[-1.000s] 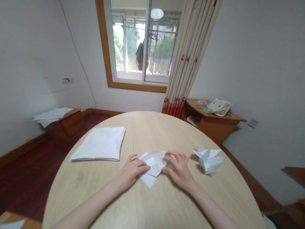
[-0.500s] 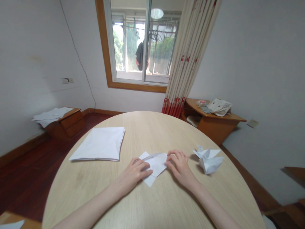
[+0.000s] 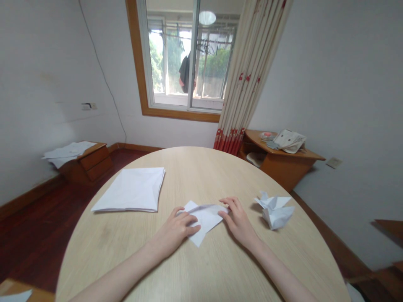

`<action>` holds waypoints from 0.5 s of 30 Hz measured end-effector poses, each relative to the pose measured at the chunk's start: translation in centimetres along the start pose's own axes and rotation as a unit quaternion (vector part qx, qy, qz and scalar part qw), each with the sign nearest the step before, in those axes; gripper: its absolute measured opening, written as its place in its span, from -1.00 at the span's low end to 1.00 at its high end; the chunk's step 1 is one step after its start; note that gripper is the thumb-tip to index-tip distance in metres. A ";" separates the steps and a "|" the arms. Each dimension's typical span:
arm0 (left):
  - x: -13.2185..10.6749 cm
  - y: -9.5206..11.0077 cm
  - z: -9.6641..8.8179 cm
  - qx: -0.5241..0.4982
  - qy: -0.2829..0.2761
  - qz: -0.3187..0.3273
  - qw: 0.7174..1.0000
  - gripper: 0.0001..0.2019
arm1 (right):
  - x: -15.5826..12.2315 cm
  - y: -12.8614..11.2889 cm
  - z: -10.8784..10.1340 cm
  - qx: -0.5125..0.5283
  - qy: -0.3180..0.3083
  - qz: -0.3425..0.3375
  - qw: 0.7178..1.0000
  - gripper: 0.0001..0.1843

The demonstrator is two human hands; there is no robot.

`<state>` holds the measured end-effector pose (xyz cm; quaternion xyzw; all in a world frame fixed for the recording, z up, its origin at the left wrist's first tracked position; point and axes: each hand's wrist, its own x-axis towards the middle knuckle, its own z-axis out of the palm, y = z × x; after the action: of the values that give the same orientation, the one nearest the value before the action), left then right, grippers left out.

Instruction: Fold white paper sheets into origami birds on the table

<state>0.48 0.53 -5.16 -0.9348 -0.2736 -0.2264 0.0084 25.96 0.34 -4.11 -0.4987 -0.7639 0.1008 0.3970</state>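
Observation:
A partly folded white paper sheet (image 3: 204,220) lies on the round wooden table (image 3: 201,268) in front of me. My left hand (image 3: 178,228) rests on the paper's left part, fingers curled and pressing it down. At the paper's right edge, my right hand (image 3: 239,220) presses with bent fingers, fingertips on the fold. A stack of white paper sheets (image 3: 132,189) lies to the left. Two finished folded paper figures (image 3: 275,209) sit to the right of my right hand.
A low wooden cabinet (image 3: 86,161) with papers on it stands at the left wall. A wooden corner shelf (image 3: 281,161) with a bag stands at the right, beside a curtain (image 3: 248,75) and a window (image 3: 185,54).
The raised flap of the paper has been pushed down flatter. My right hand has slid slightly along the fold; my left hand has stayed pressing the paper.

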 end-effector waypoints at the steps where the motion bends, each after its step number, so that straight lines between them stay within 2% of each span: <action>1: 0.0 0.0 -0.1 -0.001 -0.001 -0.002 1.000 -0.76 | 0.0 0.1 0.0 0.001 0.002 0.000 1.000 -0.75; 6: 0.1 0.6 -0.7 0.009 -0.030 -0.023 0.999 -0.72 | -0.1 0.6 0.1 -0.027 0.006 -0.005 1.000 -0.74; 11: 0.4 2.5 -1.1 0.044 -0.090 -0.054 0.994 -0.68 | -0.4 -0.1 0.5 -0.173 0.019 -0.053 0.983 -0.68; 15: 0.3 3.9 -0.8 0.055 -0.138 -0.088 0.985 -0.55 | -0.9 -1.8 1.3 -0.262 -0.012 -0.096 0.960 -0.60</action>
<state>2.36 -2.71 -3.87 -0.9275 -0.3654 -0.0794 0.0018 24.01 -0.98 -4.43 -0.5084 -0.8126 -0.1356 0.2504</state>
